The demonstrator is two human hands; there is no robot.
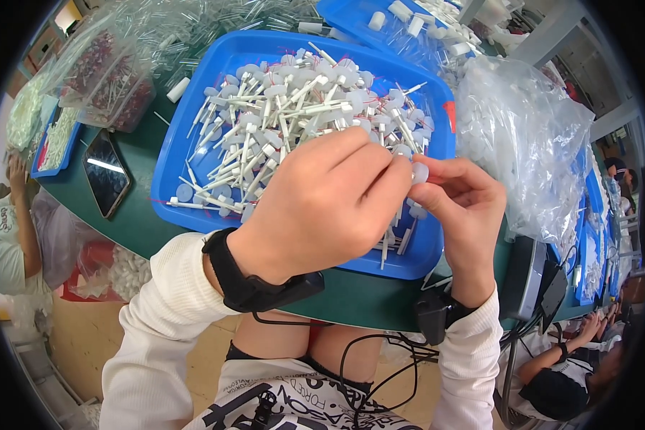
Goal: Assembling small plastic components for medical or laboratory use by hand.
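Note:
Over the blue tray, both of my hands meet at its right side. My right hand pinches a translucent white round cap between thumb and forefinger. Knuckles up and fingers curled, my left hand touches or nearly touches that cap; its fingertips are hidden, so what it grips cannot be made out. Below them the tray carries a heap of white stick-like pieces fitted with translucent round caps, with thin red threads among them. A black band with a small box sits on each wrist.
A phone lies left of the tray on the green table. Clear plastic bags crowd the right side. Clear tubes and another blue tray are behind. Black cables hang at my lap. Other people sit left and right.

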